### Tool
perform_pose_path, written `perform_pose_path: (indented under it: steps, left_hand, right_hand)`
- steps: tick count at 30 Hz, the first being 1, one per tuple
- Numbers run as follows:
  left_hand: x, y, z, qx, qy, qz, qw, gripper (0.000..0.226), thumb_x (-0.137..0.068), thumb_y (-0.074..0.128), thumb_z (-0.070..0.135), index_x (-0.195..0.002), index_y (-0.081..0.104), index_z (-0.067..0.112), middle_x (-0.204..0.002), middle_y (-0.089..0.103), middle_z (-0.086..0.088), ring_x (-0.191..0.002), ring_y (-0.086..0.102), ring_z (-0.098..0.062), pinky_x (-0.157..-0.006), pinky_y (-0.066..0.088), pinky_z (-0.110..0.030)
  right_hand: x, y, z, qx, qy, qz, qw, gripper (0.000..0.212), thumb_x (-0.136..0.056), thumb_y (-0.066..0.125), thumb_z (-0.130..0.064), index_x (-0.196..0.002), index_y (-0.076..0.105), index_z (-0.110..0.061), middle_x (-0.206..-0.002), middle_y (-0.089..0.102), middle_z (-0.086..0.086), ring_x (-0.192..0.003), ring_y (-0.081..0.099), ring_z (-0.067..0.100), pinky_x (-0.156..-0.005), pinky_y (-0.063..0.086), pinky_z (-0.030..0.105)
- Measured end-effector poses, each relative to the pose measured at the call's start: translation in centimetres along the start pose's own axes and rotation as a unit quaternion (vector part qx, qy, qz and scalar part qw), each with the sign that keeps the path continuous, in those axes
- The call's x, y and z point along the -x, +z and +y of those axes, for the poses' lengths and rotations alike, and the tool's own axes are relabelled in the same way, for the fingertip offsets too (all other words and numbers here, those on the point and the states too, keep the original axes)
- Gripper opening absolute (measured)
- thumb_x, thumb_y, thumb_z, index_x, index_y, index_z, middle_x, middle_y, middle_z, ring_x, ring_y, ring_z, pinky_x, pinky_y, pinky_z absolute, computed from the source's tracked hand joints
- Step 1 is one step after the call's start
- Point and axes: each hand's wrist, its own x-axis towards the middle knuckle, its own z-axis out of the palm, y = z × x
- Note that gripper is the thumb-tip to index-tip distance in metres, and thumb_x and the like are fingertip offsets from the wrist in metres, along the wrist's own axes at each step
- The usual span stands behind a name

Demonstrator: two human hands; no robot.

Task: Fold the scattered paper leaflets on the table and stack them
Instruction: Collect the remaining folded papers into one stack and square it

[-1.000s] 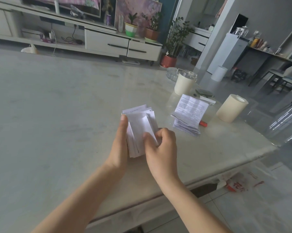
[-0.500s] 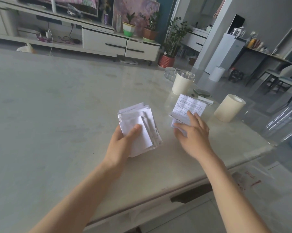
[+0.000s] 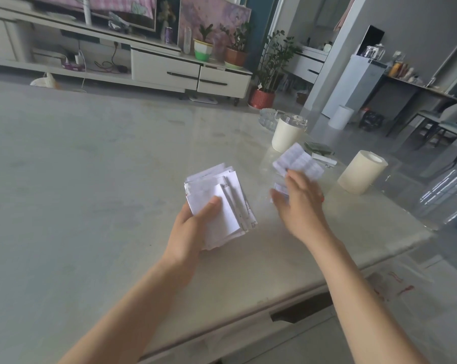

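A stack of folded white leaflets (image 3: 219,203) sits in my left hand (image 3: 193,229), just above the pale table (image 3: 90,179); the thumb presses on the top sheet and the fingers curl under the pile. To the right, my right hand (image 3: 298,203) holds an unfolded printed leaflet (image 3: 298,162) lifted off the table. The sheet is blurred with motion and sticks up past the fingers. More paper (image 3: 278,189) shows under that hand, partly hidden.
A cream lidded cup (image 3: 286,136) and a glass ashtray (image 3: 268,118) stand behind the leaflet. A cream cylinder (image 3: 362,170) stands at the right near the table's edge. Small dark and white packets (image 3: 319,151) lie between them.
My right hand left the stack, reached right to the loose leaflets and has now picked one up. My left hand keeps holding the stack.
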Motion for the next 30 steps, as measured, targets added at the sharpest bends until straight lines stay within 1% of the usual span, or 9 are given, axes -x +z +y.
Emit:
perform_pose_path:
  steps: [3, 5, 7, 10, 17, 21, 23, 26, 30]
  left_hand:
    - [-0.1, 0.0, 0.5, 0.101, -0.045, -0.009, 0.994, 0.02, -0.093, 0.047, 0.024, -0.102, 0.065, 0.018, -0.082, 0.072, 0.005, -0.07, 0.068, -0.008, -0.061, 0.05, -0.022]
    - [-0.2, -0.2, 1.0, 0.185, -0.07, -0.018, 0.98, 0.02, -0.093, 0.044, 0.019, -0.093, 0.064, 0.015, -0.073, 0.072, 0.003, -0.062, 0.067, -0.009, -0.058, 0.052, -0.019]
    - [-0.3, -0.5, 1.4, 0.23, -0.076, -0.03, 0.97, 0.019, -0.089, 0.046, 0.019, -0.092, 0.064, 0.014, -0.075, 0.071, 0.001, -0.062, 0.066, -0.012, -0.066, 0.05, -0.024]
    - [-0.4, -1.1, 1.7, 0.242, -0.081, -0.069, 0.965, 0.026, -0.079, 0.05, 0.023, -0.096, 0.068, 0.013, -0.084, 0.07, -0.002, -0.07, 0.066, -0.016, -0.077, 0.047, -0.03]
    - [0.0, -1.3, 2.0, 0.232, -0.083, -0.117, 0.962, 0.028, -0.074, 0.052, 0.024, -0.084, 0.076, 0.013, -0.087, 0.07, -0.004, -0.072, 0.067, -0.016, -0.069, 0.055, -0.026]
    - [0.1, -0.9, 2.1, 0.194, -0.064, -0.101, 0.974, 0.024, -0.076, 0.052, 0.021, -0.092, 0.067, 0.012, -0.081, 0.072, -0.002, -0.067, 0.068, -0.013, -0.062, 0.056, -0.021]
    - [0.2, -0.6, 1.9, 0.152, -0.043, -0.097, 0.983, 0.019, -0.083, 0.052, 0.017, -0.094, 0.066, 0.012, -0.078, 0.072, 0.0, -0.066, 0.068, -0.01, -0.059, 0.055, -0.019]
    - [0.1, -0.5, 1.0, 0.032, 0.021, -0.075, 0.996, 0.036, -0.074, 0.066, 0.014, -0.109, 0.06, 0.011, -0.09, 0.073, -0.002, -0.073, 0.069, -0.011, -0.06, 0.053, -0.02]
    - [0.5, -0.3, 0.0, -0.096, 0.089, -0.082, 0.988, 0.039, -0.083, 0.068, 0.019, -0.117, 0.049, 0.018, -0.113, 0.065, -0.006, -0.095, 0.066, -0.01, -0.071, 0.053, -0.02]
  right_hand:
    - [0.1, -3.5, -1.4, -0.192, 0.047, 0.201, 0.959, 0.019, -0.085, 0.053, -0.004, -0.096, 0.068, 0.001, -0.102, 0.065, 0.013, -0.093, 0.058, 0.017, -0.084, 0.04, 0.013]
    - [0.8, -5.6, -2.8, -0.321, 0.123, 0.222, 0.912, 0.025, -0.083, 0.055, 0.006, -0.089, 0.069, -0.014, -0.093, 0.065, 0.002, -0.075, 0.055, 0.0, -0.072, 0.04, 0.005]
    - [1.6, -6.6, -4.3, -0.416, 0.144, 0.176, 0.881, 0.031, -0.082, 0.059, 0.006, -0.084, 0.063, -0.025, -0.08, 0.062, -0.007, -0.06, 0.051, -0.003, -0.06, 0.04, 0.008]
    - [2.5, -6.2, -6.6, -0.484, 0.144, 0.088, 0.859, 0.033, -0.08, 0.064, 0.006, -0.089, 0.06, -0.025, -0.085, 0.065, -0.001, -0.065, 0.056, 0.002, -0.063, 0.047, 0.016]
    - [3.2, -4.2, -9.0, -0.531, 0.155, 0.038, 0.833, 0.026, -0.083, 0.067, -0.002, -0.093, 0.057, -0.025, -0.08, 0.069, -0.002, -0.07, 0.064, 0.006, -0.066, 0.05, 0.021]
    - [3.5, -3.7, -8.7, -0.467, 0.162, 0.046, 0.868, 0.022, -0.084, 0.067, -0.013, -0.098, 0.06, -0.03, -0.095, 0.067, -0.008, -0.086, 0.06, 0.004, -0.078, 0.046, 0.021]
    - [3.4, -3.2, -8.1, -0.492, 0.208, -0.003, 0.845, 0.022, -0.089, 0.061, -0.029, -0.11, 0.06, -0.026, -0.113, 0.061, -0.01, -0.104, 0.054, 0.003, -0.089, 0.041, 0.02]
    - [3.5, -2.9, -7.7, -0.527, 0.238, -0.159, 0.8, 0.067, -0.078, 0.042, -0.074, -0.125, 0.052, -0.028, -0.128, 0.054, -0.012, -0.119, 0.049, 0.004, -0.105, 0.037, 0.031]
    - [4.2, -2.9, -8.1, -0.515, 0.173, -0.207, 0.814, 0.034, -0.093, 0.039, -0.049, -0.116, 0.04, -0.024, -0.106, 0.056, -0.017, -0.094, 0.056, -0.012, -0.074, 0.043, 0.006]
